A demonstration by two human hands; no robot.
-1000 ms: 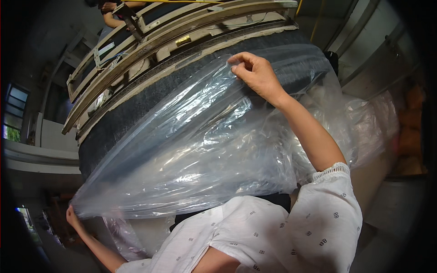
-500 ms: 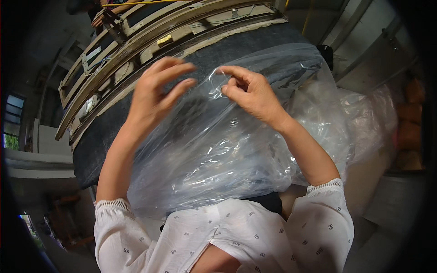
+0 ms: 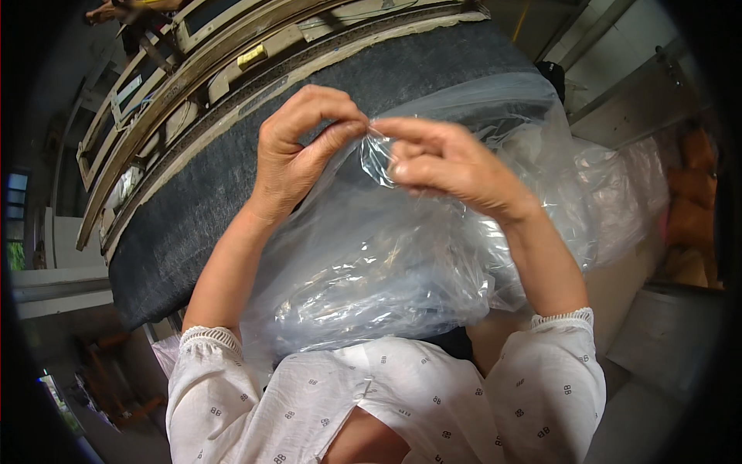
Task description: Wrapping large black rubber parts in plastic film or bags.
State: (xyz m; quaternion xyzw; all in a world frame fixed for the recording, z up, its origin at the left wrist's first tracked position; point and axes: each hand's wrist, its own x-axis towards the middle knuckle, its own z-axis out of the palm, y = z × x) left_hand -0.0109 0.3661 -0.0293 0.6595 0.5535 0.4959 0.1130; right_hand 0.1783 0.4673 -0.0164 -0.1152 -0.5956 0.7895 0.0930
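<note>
A large sheet of clear plastic film [image 3: 371,255] lies crumpled and shiny over the dark tabletop in front of me and hangs down toward my lap. My left hand [image 3: 301,151] pinches an edge of this film between thumb and fingers. Close beside it, my right hand [image 3: 444,162] also grips the film, its forefinger stretched toward the left fingertips. Between the two hands the film is gathered into a small raised fold. Whether it is one layer or more I cannot tell.
The dark table surface [image 3: 193,224] runs along the far side, bordered by a long machine frame [image 3: 209,73] with a yellow block [image 3: 251,56] on it. More plastic film [image 3: 626,185] is heaped at the right. Part of another person [image 3: 104,11] shows at the far left.
My left hand, open and apart from the film before, has moved right and closed on the film's edge beside my right hand. My view has shifted slightly.
</note>
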